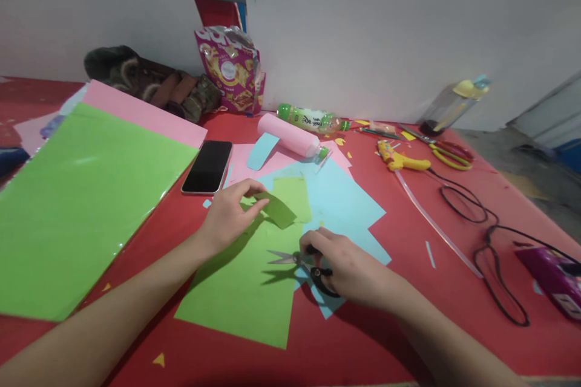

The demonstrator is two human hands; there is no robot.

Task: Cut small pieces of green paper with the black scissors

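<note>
Between the thumb and fingers of my left hand [233, 211] is a small strip of green paper [278, 210], raised above the sheets. My right hand [338, 260] grips a pair of black-handled scissors [296, 259], whose blades are parted and point left. Below both hands lies a larger green paper sheet [245, 296], with another green piece [297, 193] on its far part. Light blue paper sheets [349, 199] spread out under and beside it. Farther back, a pink-wrapped bottle [290, 136] lies on its side with a blue paper piece [263, 151] against it.
A phone [207, 167] and a stack of green sheets [91, 193] lie left. Behind are a snack bag [233, 72] and a green-labelled bottle [311, 119]. On the right are a yellow glue gun [402, 158], its black cord [494, 227], yellow-handled scissors [449, 156] and a tumbler [454, 106].
</note>
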